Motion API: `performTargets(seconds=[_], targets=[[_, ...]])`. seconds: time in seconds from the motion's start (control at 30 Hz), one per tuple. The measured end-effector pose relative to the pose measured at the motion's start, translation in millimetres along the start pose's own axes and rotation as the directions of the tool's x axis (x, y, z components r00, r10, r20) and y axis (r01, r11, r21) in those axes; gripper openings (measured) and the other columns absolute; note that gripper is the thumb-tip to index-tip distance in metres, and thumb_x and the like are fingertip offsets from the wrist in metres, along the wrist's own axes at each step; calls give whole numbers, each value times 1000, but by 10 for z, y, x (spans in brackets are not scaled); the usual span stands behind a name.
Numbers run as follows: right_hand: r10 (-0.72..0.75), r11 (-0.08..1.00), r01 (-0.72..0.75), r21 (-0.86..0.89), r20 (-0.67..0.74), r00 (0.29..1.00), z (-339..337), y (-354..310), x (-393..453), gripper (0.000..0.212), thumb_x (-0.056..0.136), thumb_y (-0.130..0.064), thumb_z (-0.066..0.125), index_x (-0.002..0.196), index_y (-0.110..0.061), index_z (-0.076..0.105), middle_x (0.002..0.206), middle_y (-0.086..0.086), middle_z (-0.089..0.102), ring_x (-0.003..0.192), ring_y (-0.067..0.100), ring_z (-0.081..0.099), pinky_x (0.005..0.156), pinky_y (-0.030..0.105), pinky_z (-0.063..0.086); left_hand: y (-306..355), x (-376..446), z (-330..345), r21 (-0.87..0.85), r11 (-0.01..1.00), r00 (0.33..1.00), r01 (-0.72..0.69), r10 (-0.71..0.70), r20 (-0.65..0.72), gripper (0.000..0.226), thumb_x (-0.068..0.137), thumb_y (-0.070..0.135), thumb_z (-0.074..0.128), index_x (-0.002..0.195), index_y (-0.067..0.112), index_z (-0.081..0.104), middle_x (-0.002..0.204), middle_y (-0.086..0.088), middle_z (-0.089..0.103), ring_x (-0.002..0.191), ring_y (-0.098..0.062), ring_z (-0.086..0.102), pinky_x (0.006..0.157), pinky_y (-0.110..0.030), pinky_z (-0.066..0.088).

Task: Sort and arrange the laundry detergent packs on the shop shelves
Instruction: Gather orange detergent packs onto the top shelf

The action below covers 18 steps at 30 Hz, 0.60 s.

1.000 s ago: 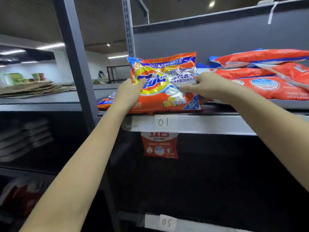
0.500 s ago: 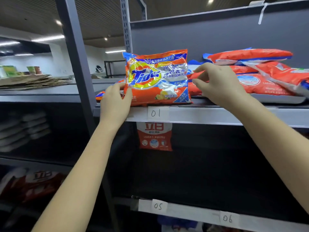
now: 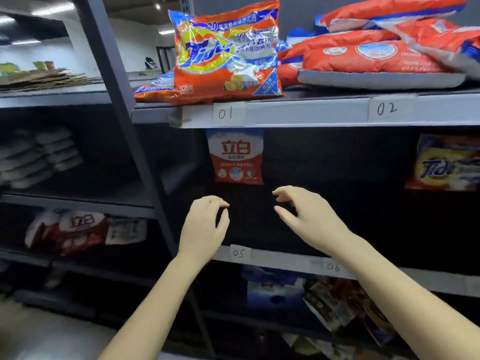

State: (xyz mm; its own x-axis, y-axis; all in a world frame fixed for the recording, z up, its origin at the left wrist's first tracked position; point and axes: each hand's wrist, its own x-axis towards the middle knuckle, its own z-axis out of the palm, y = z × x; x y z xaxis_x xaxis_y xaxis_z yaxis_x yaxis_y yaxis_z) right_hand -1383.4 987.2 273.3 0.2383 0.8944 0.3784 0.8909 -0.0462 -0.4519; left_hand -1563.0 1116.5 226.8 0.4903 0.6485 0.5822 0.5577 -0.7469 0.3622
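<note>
Detergent pack (image 3: 226,55) stands face-out at slot 01 of the top shelf (image 3: 306,113); both hands empty below.

Orange pack is propped upright on a flat pack (image 3: 153,89), front to the aisle, likely so the label reads. Stack of red packs (image 3: 374,48) lies flat just right, above tag 02, probably not sorted yet. Left hand (image 3: 205,227) and right hand (image 3: 306,219) hover apart in front of the dark middle shelf, fingers loosely curled, gripping nothing. Small red-and-white pack (image 3: 235,157) stands behind them, maybe next.
</note>
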Motion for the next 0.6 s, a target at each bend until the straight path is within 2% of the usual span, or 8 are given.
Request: performTargets(seconds=[0.13,0.2,0.3,0.37,0.47,0.57,0.6], targets=[[154,987,-146,-64,141,978,489,372,126,37,96,-27,49,131,-17,50,126,1,59,115,17,55,93,26,42,-414,-5,473,10,988,960,153,-151,235,25,94,23,50,113,14,64,115,0,59,113,-16,49,92,-22,38],[238,971,-228,-75,192,952,715,537,274,37,96,-25,49,131,-15,50,128,5,58,115,20,55,92,27,42,-649,107,659,22,975,932,219,-216,290,26,93,21,52,114,14,65,116,-5,60,113,-23,50,94,-28,40],[363,931,-357,-73,260,895,1002,684,545,36,98,-25,45,133,-19,46,132,1,54,119,20,52,95,27,41,-966,397,891,-8,946,887,325,-302,349,25,95,18,50,113,14,65,119,-9,60,114,-28,52,96,-33,41],[383,923,-374,-87,260,886,1200,733,752,35,98,-24,44,133,-19,46,131,1,54,119,19,52,96,28,42,-1151,634,1036,-47,919,859,390,-346,376,26,96,20,48,116,12,64,120,-10,59,116,-27,51,98,-30,40],[398,917,-391,-74,226,889,1473,757,1042,37,97,-23,47,133,-17,48,129,4,57,116,20,55,96,30,44,-1381,1017,1232,-97,879,820,467,-389,420,30,99,21,42,118,7,61,122,-10,61,114,-26,54,91,-25,37],[374,928,-368,-68,176,911,1661,792,1288,37,95,-22,50,131,-15,51,126,5,60,114,19,57,95,29,45,-1530,1425,1411,-151,837,789,526,-414,453,30,98,15,38,99,2,64,104,-15,64,101,-30,58,81,-30,40],[367,930,-361,-70,163,916,1694,814,1351,37,95,-21,51,131,-14,52,125,5,60,114,19,58,95,28,45,-1567,1552,1482,-180,804,770,567,-438,464,32,99,19,38,103,2,65,108,-15,63,103,-30,58,83,-31,41]])
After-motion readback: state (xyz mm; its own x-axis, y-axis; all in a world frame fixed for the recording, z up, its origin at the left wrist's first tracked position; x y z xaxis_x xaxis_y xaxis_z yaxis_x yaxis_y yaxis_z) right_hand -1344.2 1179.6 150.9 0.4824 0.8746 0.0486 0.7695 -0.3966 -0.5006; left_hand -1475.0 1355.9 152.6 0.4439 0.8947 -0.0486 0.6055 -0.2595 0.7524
